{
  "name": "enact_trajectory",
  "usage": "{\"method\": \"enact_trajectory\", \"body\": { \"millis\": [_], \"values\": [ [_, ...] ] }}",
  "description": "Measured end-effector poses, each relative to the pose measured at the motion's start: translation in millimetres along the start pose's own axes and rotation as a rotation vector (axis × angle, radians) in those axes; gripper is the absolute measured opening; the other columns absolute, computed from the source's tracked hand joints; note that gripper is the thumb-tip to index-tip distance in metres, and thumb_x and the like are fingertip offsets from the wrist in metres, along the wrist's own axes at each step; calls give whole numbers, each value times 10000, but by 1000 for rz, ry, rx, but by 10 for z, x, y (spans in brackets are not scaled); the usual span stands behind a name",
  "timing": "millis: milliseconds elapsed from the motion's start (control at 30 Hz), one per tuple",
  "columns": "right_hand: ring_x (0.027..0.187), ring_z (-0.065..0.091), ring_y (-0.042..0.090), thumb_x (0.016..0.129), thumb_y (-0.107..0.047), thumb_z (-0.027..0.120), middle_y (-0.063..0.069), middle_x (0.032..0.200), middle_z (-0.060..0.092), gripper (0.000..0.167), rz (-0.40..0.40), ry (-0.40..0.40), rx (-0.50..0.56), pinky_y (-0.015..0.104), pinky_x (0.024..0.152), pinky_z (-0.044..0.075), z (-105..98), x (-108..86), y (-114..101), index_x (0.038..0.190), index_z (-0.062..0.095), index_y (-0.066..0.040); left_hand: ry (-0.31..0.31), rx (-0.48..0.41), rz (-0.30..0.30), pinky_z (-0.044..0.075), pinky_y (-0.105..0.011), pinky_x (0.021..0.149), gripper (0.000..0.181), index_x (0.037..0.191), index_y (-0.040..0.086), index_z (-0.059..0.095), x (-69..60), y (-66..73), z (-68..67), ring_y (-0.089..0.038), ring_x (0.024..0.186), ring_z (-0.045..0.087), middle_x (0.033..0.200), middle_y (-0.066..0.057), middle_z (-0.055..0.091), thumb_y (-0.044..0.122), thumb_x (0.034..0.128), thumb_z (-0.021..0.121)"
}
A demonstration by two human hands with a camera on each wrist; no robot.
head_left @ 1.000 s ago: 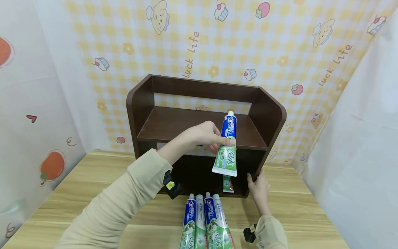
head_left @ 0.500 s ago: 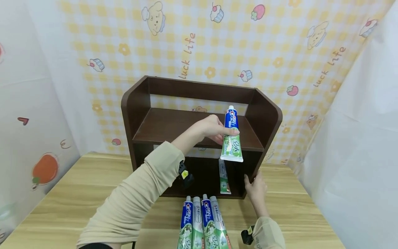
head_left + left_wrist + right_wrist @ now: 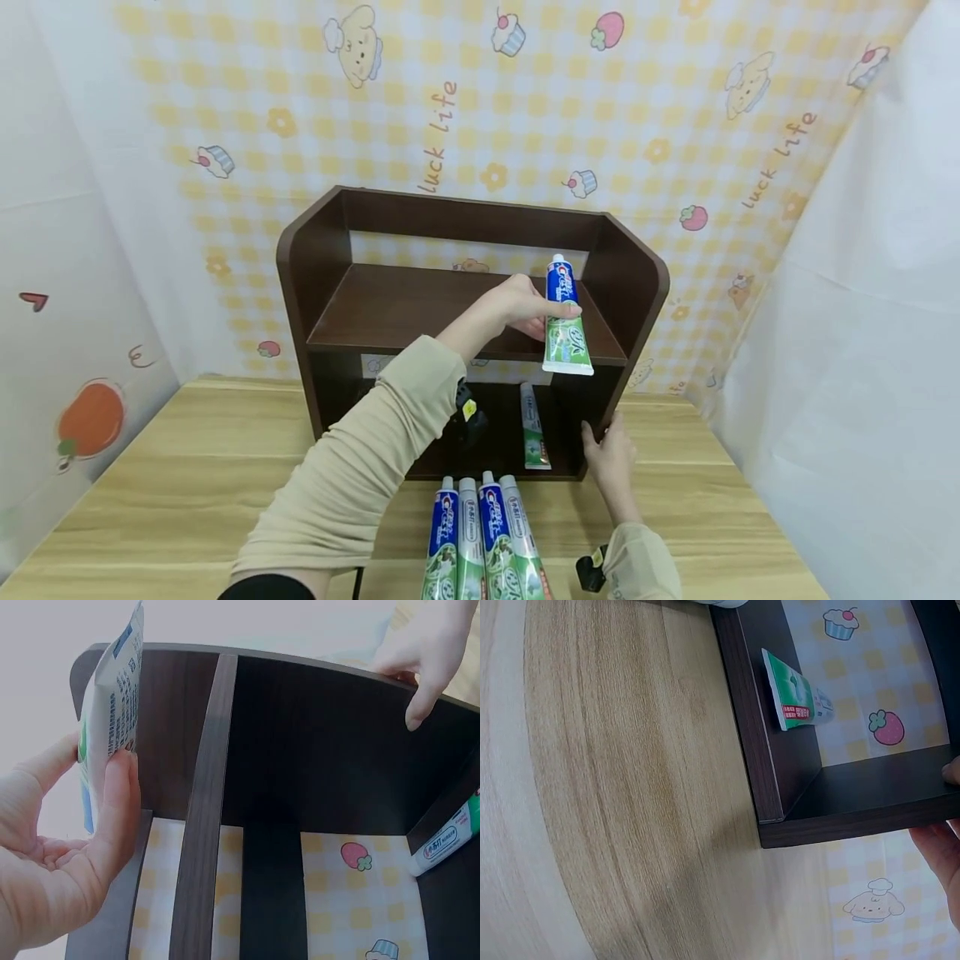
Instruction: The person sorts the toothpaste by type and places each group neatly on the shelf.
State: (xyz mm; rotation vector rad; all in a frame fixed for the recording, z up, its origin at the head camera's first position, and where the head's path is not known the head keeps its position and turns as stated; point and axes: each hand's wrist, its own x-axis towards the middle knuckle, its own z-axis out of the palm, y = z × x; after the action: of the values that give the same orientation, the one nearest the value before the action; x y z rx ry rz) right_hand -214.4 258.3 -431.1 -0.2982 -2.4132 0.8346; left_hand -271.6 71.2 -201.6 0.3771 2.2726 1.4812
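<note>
My left hand [image 3: 521, 307] pinches a blue and green toothpaste tube [image 3: 568, 337] between thumb and fingers, cap up, in front of the upper shelf's right part. The left wrist view shows that tube [image 3: 112, 712] edge-on in the hand [image 3: 67, 855]. With thumb and fingers, my right hand [image 3: 613, 462] grips the right side panel of the dark brown shelf unit [image 3: 465, 352] low down; its thumb is on the inner face in the left wrist view. A silver and green tube [image 3: 533, 429] lies on the lower shelf near that panel, also visible in the right wrist view [image 3: 791, 694].
Several toothpaste tubes [image 3: 493, 533] lie side by side on the wooden table [image 3: 187, 492], in front of the unit, caps towards it. A patterned cloth [image 3: 247, 200] hangs behind the unit, with white sheets at both sides.
My left hand has lifted its tube a little and moved it rightward relative to the unit, uncovering the tube on the lower shelf. The right hand keeps its grip, and the head view has shifted slightly.
</note>
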Motion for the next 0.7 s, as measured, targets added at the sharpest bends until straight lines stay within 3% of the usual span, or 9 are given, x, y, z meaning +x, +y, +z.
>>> {"method": "enact_trajectory", "body": {
  "millis": [300, 533, 700],
  "values": [
    [612, 537, 320, 837, -157, 622, 151, 667, 573, 243, -9, -3, -5, 457, 616, 382, -38, 23, -24, 852, 429, -9, 46, -108, -22, 571, -283, 705, 609, 1219, -26, 406, 140, 49, 39, -278, 886, 676, 1084, -207, 627, 271, 786, 715],
    [617, 545, 332, 829, -148, 630, 159, 677, 578, 236, -25, 17, -10, 467, 620, 384, -15, 18, -13, 853, 442, -7, 96, -193, -47, 572, -279, 689, 692, 1286, -16, 338, 277, 5, 113, -294, 926, 665, 1101, -210, 617, 233, 773, 730],
    [608, 545, 319, 822, -148, 640, 142, 660, 573, 237, -23, 20, -8, 457, 601, 393, -1, 1, -5, 845, 447, -14, 149, -187, -53, 570, -293, 707, 674, 1259, -20, 378, 360, -37, 195, -291, 901, 671, 1059, -200, 631, 246, 758, 743]
  ]
}}
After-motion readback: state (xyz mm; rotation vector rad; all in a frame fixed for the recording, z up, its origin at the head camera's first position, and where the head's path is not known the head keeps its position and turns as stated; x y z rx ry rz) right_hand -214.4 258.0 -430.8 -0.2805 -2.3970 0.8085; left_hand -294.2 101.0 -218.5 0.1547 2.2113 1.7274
